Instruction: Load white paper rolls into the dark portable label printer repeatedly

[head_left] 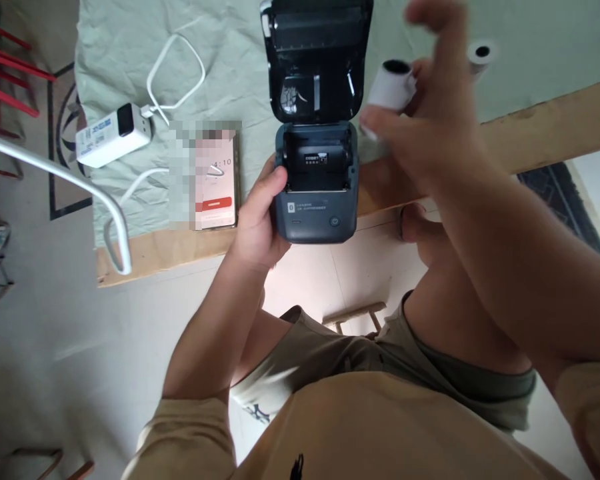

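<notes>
A dark grey label printer (316, 200) stands at the table's front edge with its lid (316, 60) swung open and its paper bay bare. My left hand (260, 217) grips the printer's left side. Just right of the open lid, my right hand (430, 113) holds a white paper roll (393, 87), its dark core facing the camera. The hand is blurred by motion.
A phone (215, 180) with a lit screen lies left of the printer on a pale green cloth (130, 40). A white charger block (113, 133) with a looping cable sits further left. Another paper roll (481, 53) rests at the back right. The wooden table edge (555, 127) runs diagonally.
</notes>
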Motion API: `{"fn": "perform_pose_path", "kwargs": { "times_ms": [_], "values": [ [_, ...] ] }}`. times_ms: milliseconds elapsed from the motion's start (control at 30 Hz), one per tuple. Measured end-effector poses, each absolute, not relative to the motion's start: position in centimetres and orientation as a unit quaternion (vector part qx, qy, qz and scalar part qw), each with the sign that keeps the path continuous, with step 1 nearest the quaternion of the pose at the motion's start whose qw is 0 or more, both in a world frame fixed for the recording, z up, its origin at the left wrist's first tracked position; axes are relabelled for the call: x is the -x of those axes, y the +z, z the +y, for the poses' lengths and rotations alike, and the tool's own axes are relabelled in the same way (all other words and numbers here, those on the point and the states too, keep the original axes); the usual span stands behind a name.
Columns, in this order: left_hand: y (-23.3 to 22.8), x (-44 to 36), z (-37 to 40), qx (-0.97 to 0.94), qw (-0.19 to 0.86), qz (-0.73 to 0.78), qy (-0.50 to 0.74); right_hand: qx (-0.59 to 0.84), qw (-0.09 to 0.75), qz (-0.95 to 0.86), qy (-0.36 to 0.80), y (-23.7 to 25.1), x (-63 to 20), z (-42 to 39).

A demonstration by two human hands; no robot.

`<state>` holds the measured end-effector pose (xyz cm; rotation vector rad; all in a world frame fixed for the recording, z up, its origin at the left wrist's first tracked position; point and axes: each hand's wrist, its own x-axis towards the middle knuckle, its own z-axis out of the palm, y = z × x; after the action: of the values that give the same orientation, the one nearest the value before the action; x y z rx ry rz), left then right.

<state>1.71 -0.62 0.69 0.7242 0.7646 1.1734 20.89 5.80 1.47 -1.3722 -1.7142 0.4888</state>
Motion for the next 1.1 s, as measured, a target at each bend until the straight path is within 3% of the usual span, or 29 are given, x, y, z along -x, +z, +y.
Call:
{"fn": "perform_pose_path", "kwargs": {
  "times_ms": [133,200,267,367,467,700,1100],
  "values": [
    [0.3,-1.3,-0.6,-0.333,0.699,0.342,0.533,0.555,0.505,-0.457,0.479,3.0,-20.6,6.1],
    [0.2,-1.3,-0.6,-0.336,0.699,0.342,0.531,0.555,0.502,-0.419,0.514,3.5,-20.4,6.2],
    [0.3,-1.5,-0.6,-0.336,0.699,0.331,0.538,0.543,0.530,-0.453,0.468,3.8,-20.2,5.8],
    [0.5,-1.9,-0.6,-0.336,0.693,0.312,0.556,0.494,0.574,-0.594,0.270,3.9,-20.1,4.5],
    [0.7,-2.4,-0.6,-0.353,0.675,0.320,0.564,0.429,0.546,-0.704,0.147,4.0,-20.0,3.1],
    [0.8,-2.6,-0.6,-0.401,0.644,0.345,0.553,0.441,0.368,-0.818,0.032,4.0,-18.6,2.2],
    [0.8,-2.3,-0.7,-0.429,0.633,0.361,0.534,0.444,0.311,-0.840,-0.002,3.7,-18.8,2.3]
  ]
}}
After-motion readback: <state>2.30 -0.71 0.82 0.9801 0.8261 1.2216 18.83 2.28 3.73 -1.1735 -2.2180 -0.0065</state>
